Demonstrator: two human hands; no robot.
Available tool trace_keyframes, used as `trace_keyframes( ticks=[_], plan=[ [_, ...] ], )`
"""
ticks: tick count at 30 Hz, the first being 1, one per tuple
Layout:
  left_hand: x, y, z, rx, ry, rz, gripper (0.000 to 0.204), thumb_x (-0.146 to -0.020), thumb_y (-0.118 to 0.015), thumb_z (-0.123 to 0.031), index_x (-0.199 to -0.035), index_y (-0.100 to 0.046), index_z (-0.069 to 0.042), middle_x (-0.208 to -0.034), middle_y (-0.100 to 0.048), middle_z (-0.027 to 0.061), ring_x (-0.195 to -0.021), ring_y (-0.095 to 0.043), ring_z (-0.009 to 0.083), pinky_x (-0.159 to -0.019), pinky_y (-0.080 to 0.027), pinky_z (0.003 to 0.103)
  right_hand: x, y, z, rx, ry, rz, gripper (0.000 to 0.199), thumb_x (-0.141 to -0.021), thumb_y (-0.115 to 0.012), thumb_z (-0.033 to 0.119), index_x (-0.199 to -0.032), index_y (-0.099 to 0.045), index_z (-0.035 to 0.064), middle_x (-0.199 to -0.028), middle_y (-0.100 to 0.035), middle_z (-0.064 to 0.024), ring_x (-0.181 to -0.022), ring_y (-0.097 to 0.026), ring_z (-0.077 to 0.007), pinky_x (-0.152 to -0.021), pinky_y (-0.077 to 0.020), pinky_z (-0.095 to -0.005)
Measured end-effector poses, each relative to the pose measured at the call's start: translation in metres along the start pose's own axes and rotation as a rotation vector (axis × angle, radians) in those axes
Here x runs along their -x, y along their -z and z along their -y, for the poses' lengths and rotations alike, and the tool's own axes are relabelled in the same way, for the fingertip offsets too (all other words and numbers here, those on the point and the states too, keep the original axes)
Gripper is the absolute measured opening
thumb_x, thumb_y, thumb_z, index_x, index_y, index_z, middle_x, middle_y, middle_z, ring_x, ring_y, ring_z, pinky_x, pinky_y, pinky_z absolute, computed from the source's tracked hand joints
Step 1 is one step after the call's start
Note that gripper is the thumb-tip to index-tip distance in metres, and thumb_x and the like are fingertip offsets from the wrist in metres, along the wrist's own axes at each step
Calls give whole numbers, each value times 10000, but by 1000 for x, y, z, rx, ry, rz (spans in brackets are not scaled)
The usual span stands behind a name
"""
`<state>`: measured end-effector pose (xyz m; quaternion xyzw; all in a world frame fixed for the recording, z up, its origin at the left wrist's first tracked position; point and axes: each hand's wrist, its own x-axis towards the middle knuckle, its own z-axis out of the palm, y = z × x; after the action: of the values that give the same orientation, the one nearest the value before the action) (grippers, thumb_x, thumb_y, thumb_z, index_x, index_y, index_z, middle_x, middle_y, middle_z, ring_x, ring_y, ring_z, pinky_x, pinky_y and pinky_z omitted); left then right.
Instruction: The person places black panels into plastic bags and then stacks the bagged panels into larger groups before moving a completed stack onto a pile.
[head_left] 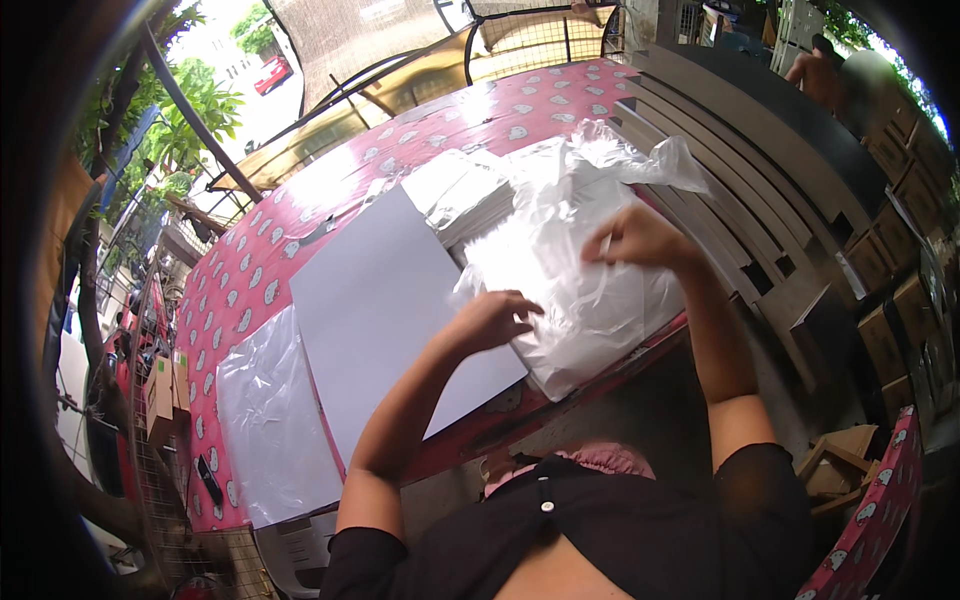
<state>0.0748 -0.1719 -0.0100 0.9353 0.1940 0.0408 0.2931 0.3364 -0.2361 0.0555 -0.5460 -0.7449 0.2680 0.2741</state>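
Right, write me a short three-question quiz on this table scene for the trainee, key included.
1. What is the main colour of the patterned tablecloth?
A) green
B) pink
C) blue

2. True or false: the large pale sheet lies between the see-through plastic and the crumpled white plastic.

3. Fill the gap: of the person's two hands, the one higher in the picture is the ____ hand.

Key: 1. B; 2. true; 3. right hand.

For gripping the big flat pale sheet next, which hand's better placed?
Left, probably: the left hand is at the right edge of the pale sheet, while the right hand is farther off, over the crumpled white plastic.
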Motion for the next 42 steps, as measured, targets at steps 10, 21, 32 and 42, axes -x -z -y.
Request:
trace_keyframes(
  ticks=[10, 21, 32, 42],
  plan=[
    [-7, -9, -40, 174, 202, -9, 519, -730, -695, -216, -1205, -515, -109, -1097, -583, 166, -855, -628, 257, -769, -490, 349, -65, 44, -146, 882, -231, -757, 82, -730, -533, 142, -767, -528, 69, -710, -580, -133, -677, -588, -311, -624, -437, -496],
    [19, 97, -54, 153, 112, -1108, 193, -745, -713, -188, -764, -666, -2, -571, -577, 0, -514, -474, 38, -485, -415, 225, -30, 74, 45, 89, 184, -704, 360, -652, -767, 173, -957, -620, 48, -963, -603, -114, -787, -601, -206, -699, -489, -326],
    [110, 125, -40, 652, 100, -1120, 267, -811, -584, -27, -983, -381, -29, -944, -583, 91, -822, -577, 138, -650, -485, 256, 60, -94, -207, 583, -587, -628, 303, -683, -603, 90, -986, -582, 92, -950, -592, -148, -919, -569, -318, -796, -451, -436],
    [100, 127, -67, 66, -215, -629, 474, -723, -719, -211, -1155, -553, -112, -1007, -610, 92, -821, -552, 146, -721, -452, 284, -57, -37, 145, 50, 367, -133, 747, -666, -730, 458, -1187, -480, -15, -1147, -552, -166, -1037, -526, -215, -911, -380, -382]
  ],
)
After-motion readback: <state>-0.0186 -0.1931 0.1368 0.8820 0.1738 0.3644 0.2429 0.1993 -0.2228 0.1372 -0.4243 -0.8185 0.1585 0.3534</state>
